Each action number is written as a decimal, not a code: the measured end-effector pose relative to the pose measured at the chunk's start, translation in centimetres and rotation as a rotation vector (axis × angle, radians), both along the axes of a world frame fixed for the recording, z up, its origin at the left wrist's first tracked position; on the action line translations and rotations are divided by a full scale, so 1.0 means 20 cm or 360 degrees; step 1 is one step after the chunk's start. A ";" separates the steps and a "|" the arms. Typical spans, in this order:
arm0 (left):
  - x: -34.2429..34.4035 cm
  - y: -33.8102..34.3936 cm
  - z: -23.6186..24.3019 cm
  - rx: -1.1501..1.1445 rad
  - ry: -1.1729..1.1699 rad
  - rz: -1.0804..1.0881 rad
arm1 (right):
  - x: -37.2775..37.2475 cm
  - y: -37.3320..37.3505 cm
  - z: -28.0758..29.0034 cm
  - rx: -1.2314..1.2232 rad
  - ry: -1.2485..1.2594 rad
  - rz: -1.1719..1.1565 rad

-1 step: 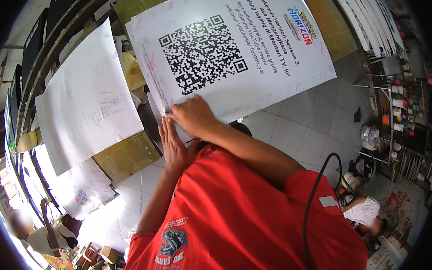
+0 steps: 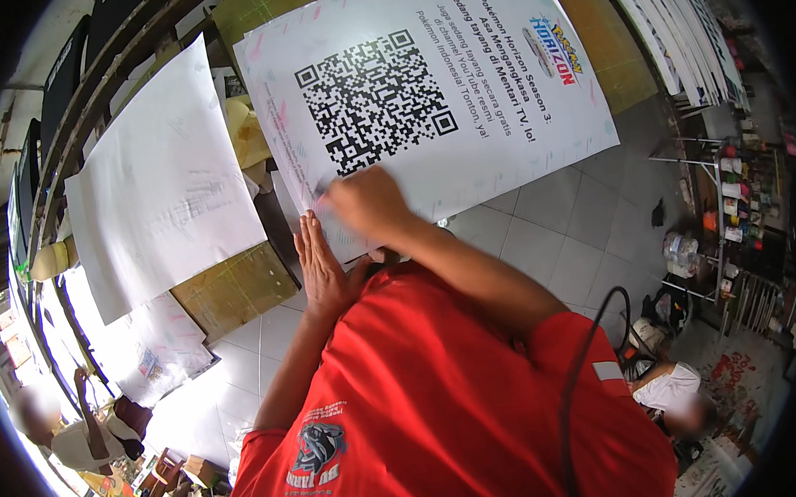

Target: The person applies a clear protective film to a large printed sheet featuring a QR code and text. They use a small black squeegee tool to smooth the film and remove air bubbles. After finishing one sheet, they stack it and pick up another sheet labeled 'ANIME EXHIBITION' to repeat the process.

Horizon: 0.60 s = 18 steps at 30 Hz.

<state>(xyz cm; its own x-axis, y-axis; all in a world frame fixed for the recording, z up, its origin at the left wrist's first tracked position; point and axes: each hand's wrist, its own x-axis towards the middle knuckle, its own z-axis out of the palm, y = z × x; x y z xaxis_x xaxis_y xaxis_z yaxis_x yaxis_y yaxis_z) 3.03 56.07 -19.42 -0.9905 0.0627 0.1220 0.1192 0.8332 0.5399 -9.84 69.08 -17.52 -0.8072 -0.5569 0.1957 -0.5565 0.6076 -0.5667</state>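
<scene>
Two bare hands work at one large printed sheet [image 2: 492,160], which lies on the greenish bench [image 2: 231,287] with its near right corner jutting past the bench's near edge. One square black-and-white code [image 2: 378,103] fills much of the sheet's left half; several lines of dark print and one colourful logo [image 2: 554,51] stand to the right of it. Both hands are by the sheet's near left corner. The left hand [image 2: 322,268] is spread flat, fingers straight and together, grasping nothing, its fingertips at the sheet's left edge. The right hand [image 2: 369,203], slightly blurred, is clenched just above those fingertips, knuckles up; whether it grasps some small thing, I cannot tell.

Toward the bench's left end lies one plain white sheet [image 2: 169,183], faintly creased, apart from the printed one. A second printed sheet [image 2: 158,352] shows partly from under it. Beyond the bench's right edge stands one stack of white panels [image 2: 677,32], too tightly packed to count. One red shirt [image 2: 439,380] covers the worker's torso, and two other people, one at lower left [image 2: 95,435] and one at lower right [image 2: 671,388], are well apart from the bench
</scene>
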 end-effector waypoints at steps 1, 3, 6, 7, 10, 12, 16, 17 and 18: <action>0.00 0.01 0.01 0.0012 0.0047 -0.0002 | -0.09 0.12 -0.04 -0.0235 0.0077 -0.0245; -0.02 0.01 0.05 -0.0024 0.0033 0.0004 | -0.32 0.45 0.11 -0.0003 -0.0025 -0.0746; -0.12 0.00 0.08 0.0038 0.0026 0.0023 | -0.58 1.10 0.02 0.0331 0.0069 -0.1298; -0.14 -0.01 0.06 0.0108 0.0030 0.0083 | -0.58 1.13 0.07 0.0578 0.0011 -0.1418; -0.20 -0.01 0.02 0.0244 0.0014 0.0200 | -0.52 0.86 -0.02 0.0664 0.0186 -0.1347; -0.18 -0.03 0.01 0.0253 -0.0017 0.0251 | -0.46 0.64 -0.03 0.0512 0.0195 -0.1144; -0.19 -0.03 0.01 0.0297 -0.0015 0.0296 | -0.37 0.32 0.01 0.0413 0.0295 -0.0826; -0.19 -0.02 0.01 0.0320 -0.0012 0.0302 | -0.34 0.25 0.00 0.0381 0.0271 -0.0749; -0.18 -0.02 0.01 0.0328 0.0002 0.0300 | -0.30 0.18 0.00 0.0349 0.0245 -0.0672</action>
<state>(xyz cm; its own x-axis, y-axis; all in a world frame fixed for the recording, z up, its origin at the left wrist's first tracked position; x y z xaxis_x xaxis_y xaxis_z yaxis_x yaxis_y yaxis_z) -0.66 55.66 -19.27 -0.9822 -0.1493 0.1144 -0.0268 0.7133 0.7003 -15.90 72.66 -17.55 -0.9420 -0.2290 0.2452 -0.3034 0.8936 -0.3310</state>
